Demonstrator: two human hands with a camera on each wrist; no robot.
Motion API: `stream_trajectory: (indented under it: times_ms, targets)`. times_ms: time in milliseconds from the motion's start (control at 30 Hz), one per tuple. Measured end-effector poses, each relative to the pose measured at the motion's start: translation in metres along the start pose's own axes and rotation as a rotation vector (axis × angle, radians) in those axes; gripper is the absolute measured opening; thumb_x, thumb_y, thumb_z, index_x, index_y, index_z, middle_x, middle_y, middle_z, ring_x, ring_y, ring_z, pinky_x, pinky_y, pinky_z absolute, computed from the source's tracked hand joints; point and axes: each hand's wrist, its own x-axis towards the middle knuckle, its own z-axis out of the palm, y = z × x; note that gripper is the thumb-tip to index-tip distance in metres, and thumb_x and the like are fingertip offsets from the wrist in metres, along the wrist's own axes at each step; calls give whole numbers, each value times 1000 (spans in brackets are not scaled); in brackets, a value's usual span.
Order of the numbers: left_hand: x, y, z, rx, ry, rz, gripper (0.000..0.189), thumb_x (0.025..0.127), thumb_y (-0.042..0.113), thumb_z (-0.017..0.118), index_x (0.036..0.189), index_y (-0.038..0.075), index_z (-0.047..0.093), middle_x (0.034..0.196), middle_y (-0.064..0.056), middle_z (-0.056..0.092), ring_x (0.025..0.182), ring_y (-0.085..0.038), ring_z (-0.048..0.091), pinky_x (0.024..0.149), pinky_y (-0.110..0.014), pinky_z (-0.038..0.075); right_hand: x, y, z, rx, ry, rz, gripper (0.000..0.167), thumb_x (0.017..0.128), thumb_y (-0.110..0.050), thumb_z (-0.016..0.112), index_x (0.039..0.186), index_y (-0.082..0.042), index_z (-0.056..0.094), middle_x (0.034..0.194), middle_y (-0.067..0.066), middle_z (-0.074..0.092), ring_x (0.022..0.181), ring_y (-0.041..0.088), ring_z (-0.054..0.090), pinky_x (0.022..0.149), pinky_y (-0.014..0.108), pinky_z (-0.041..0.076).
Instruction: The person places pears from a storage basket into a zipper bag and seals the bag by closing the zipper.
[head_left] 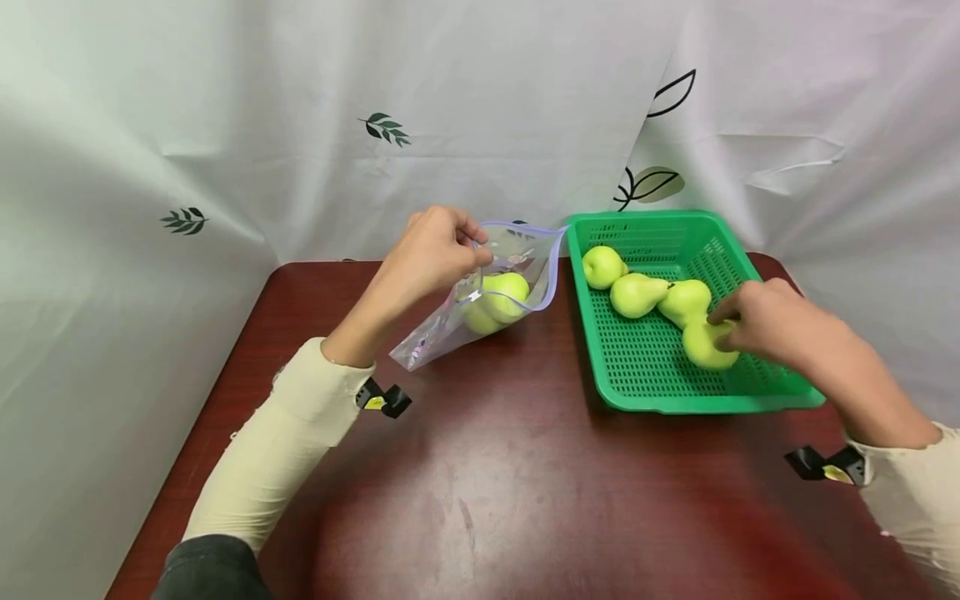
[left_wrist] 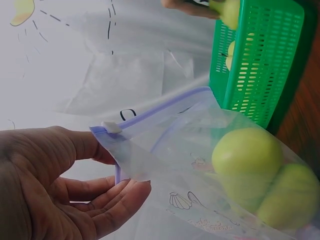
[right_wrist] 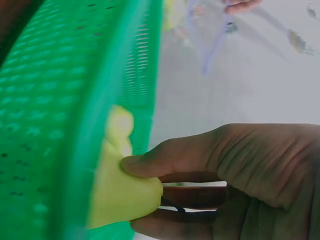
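My left hand (head_left: 438, 250) pinches the rim of a clear zip bag (head_left: 435, 340) with a purple edge, whose mouth gapes to the right. Yellow-green pears (head_left: 504, 292) lie inside it; the left wrist view shows two, along with the white slider (left_wrist: 111, 127) near my thumb. Over at the right, my right hand (head_left: 787, 321) reaches into a green basket (head_left: 597, 358) and grips a pear (head_left: 705, 343) between thumb and fingers. In the right wrist view the basket wall partly covers this pear (right_wrist: 127, 192).
Several more pears (head_left: 636, 294) sit in the basket, along its left and middle. Bag and basket stand near the back of a dark red table (head_left: 465, 483). A white patterned curtain (head_left: 480, 108) hangs behind and at both sides.
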Motion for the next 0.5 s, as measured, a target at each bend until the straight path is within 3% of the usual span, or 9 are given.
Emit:
stream_trajectory:
  times_ms: [167, 433, 500]
  targets:
    - [1, 1, 0, 10, -4, 1, 20, 98, 20, 77, 115, 11, 82, 97, -4, 77, 88, -21, 69, 82, -36, 58, -4, -16, -14, -4, 93, -23, 35, 89, -10, 81, 120, 6, 83, 114, 27, 83, 85, 33, 61, 68, 38, 47]
    - [2, 3, 0, 40, -23, 2, 22, 99, 21, 76, 117, 11, 82, 104, -5, 80, 97, -22, 71, 88, -37, 60, -7, -44, -25, -7, 239, -61, 37, 94, -13, 86, 127, 4, 82, 124, 30, 81, 93, 41, 70, 76, 52, 54]
    - [3, 4, -1, 69, -44, 27, 22, 100, 20, 74, 118, 9, 81, 105, -6, 81, 99, -22, 72, 91, -38, 61, -7, -51, -26, -6, 285, -90, 36, 95, -13, 86, 126, 3, 82, 124, 28, 82, 93, 41, 72, 79, 56, 55]
